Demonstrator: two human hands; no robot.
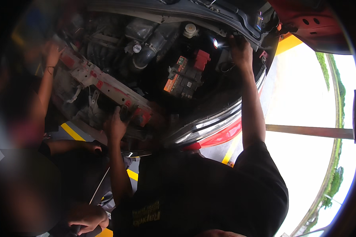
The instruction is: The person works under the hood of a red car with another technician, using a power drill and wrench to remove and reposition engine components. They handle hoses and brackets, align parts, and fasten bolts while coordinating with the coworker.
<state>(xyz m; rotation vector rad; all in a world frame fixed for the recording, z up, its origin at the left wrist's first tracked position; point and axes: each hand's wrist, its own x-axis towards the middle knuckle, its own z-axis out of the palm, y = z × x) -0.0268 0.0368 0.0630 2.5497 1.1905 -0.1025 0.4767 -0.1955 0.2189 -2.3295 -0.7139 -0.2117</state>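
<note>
In the head view, I'm looking down into the open engine bay of a red car. My right hand (242, 51) is stretched far forward to the bay's right side, its fingers wrapped around a small dark cylindrical flashlight (222, 43). The flashlight is lit, its white lens facing left, and it sits above and to the right of a black rectangular battery with an orange label (186, 85). A red plastic terminal cover (202, 60) shows on the battery's upper right corner.

My left hand (116, 125) is at the front edge of the bay, by a worn metal crossmember with patches of red paint (110, 83). Shadow hides its grip, so I can't tell whether those fingers are clenched on something dark or just resting there.

Behind the battery I see a pale round-capped fluid reservoir (190, 31); to its left runs a thick black plastic intake duct (146, 55). Nearer me, a long clear headlight (209, 126) curves along the right front corner.

On my left, a co-worker's hand with a thin dark wristband (52, 54) is at the crossmember's far end. Another person's hand (90, 218), low on the left, is closed around a dark handle (74, 229).
</note>
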